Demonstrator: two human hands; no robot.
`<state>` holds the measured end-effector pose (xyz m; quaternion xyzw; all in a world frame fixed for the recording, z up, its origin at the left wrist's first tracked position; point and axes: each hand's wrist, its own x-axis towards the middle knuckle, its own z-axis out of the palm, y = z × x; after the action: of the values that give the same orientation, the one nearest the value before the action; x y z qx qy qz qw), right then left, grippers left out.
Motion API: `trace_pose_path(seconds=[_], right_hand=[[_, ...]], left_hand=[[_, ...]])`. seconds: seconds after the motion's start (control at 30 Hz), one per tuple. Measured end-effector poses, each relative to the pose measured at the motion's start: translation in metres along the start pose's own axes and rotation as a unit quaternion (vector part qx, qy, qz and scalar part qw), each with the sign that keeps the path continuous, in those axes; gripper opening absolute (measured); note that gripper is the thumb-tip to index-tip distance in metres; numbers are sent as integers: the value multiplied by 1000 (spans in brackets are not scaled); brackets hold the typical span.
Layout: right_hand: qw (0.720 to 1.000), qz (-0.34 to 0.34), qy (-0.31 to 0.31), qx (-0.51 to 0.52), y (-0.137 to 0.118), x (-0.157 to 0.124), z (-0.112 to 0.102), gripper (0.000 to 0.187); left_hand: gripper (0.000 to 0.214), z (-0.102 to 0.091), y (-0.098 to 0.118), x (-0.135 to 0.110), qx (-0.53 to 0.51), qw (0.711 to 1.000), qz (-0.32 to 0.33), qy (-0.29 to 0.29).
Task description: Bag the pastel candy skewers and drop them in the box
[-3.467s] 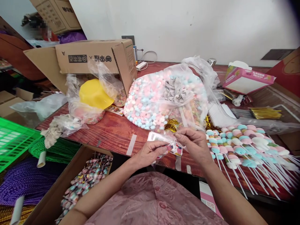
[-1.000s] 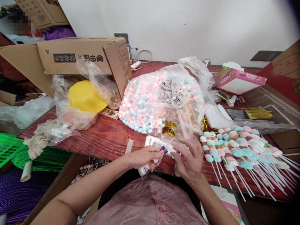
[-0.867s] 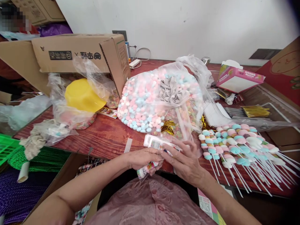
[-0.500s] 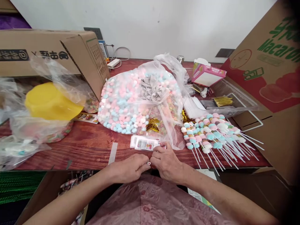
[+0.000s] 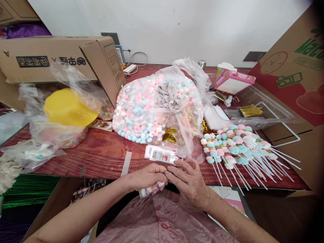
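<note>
My left hand [image 5: 148, 176] is closed around a small printed plastic packet [image 5: 152, 189] in white, pink and green, low against my front at the table edge. The fingers of my right hand [image 5: 191, 184] curve in and meet the left fingertips at the packet's upper end; what they pinch there is hidden. Just beyond the hands lies a stack of flat printed wrappers [image 5: 163, 156]. To the right, marshmallow and gummy skewers [image 5: 235, 145] on white sticks lie in a pile.
A big clear bag of pastel marshmallows [image 5: 136, 108] fills the middle, with gold twist ties [image 5: 169, 135] on it. At left are a yellow bowl [image 5: 68, 109] in plastic and a cardboard box [image 5: 101, 64]. A pink carton [image 5: 234, 81] and another cardboard box [image 5: 286, 77] stand right.
The packet now shows below my left hand. My right hand has shifted slightly right and lower, its fingers straighter. The whole view has swung a little left.
</note>
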<state>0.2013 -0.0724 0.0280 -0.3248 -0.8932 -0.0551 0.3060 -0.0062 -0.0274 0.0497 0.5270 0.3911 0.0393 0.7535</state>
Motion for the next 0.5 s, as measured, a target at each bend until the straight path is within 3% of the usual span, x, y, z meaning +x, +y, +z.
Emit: trace_pose_path(seconds=[0.1,0.17,0.23,0.37,0.43,0.5], right_hand=[[998,-22,-14,49,4,2,-1,23],[997,-8,-47,63,6,4,2,22],[994,17,-75,71,7,6,8,22],[983,67,-116,124,9,20,14,24],[967,115,-135,185,12,32,13,25],[946,163,-122,252,20,46,11,20]], left_hand=[[28,0,1,-3,-16,999,-17,-39],[28,0,-2,-4,54,998,35,-28],[29,1,-7,-5,172,978,117,29],[31,2,-16,-9,362,892,214,165],[32,2,-20,-11,365,879,224,207],[32,-1,-24,-11,311,890,225,247]])
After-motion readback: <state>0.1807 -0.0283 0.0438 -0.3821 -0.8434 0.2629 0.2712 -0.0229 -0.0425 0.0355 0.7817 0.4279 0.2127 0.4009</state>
